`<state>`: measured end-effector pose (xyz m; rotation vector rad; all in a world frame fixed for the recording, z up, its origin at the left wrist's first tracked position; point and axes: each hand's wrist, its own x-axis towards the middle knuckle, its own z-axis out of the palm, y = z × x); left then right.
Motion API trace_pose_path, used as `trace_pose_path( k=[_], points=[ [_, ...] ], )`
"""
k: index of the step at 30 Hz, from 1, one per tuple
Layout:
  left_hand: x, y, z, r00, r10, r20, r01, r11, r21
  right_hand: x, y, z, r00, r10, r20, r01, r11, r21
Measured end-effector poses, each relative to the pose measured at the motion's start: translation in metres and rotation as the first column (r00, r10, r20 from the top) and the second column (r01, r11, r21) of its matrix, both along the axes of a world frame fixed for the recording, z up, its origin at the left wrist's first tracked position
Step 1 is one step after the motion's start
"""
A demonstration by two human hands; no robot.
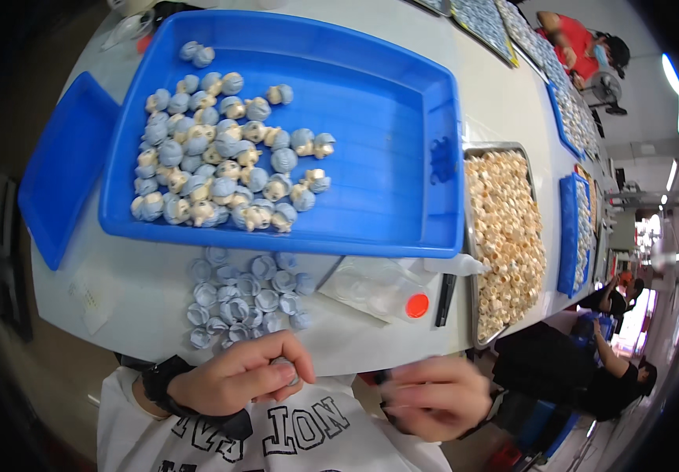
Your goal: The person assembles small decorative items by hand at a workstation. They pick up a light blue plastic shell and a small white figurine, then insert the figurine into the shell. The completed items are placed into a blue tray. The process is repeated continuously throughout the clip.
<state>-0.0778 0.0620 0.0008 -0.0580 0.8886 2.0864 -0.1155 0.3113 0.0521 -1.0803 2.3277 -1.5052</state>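
Near the table's front edge, my left hand [241, 379] is closed, pinching a small pale-blue piece [286, 365] that its fingers partly cover. It looks like one of the hollow pale-blue plastic shells [235, 310] spread on the table just beyond. To the right, my right hand [437, 397] is smeared by motion, so its fingers and anything in them cannot be made out. Behind the shells stands a big blue bin [371, 236]. Small doll-head pieces [198, 145], pale blue and cream, are heaped in its left half.
A metal tray [471, 303] of small cream pieces stands at the right. Between bin and front edge lie a clear bottle with a red cap [416, 306] and a black stick-shaped tool [445, 300]. A blue panel [64, 173] leans left. Other people work farther right.
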Motion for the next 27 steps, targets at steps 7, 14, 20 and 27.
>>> trace_pose_path(
  k=[7, 14, 20, 27],
  points=[
    [0.001, 0.002, -0.007, 0.941, -0.063, -0.333, 0.027, 0.993, -0.112, 0.02, -0.049, -0.025, 0.988, -0.078, 0.134, 0.098, 0.984, -0.148],
    [0.002, -0.001, -0.009, 0.967, -0.053, -0.249, 0.038, 0.997, -0.065, 0.019, -0.02, -0.013, 0.991, -0.126, -0.037, 0.125, 0.992, -0.029],
    [0.002, 0.001, 0.005, 0.991, -0.074, -0.115, 0.064, 0.994, -0.087, 0.002, 0.001, -0.012, 0.794, -0.522, -0.311, 0.6, 0.754, 0.266],
    [0.006, -0.004, -0.002, 0.969, -0.066, -0.239, 0.024, 0.985, -0.172, -0.009, 0.002, -0.022, 0.802, -0.431, -0.413, 0.575, 0.745, 0.338]
  ],
)
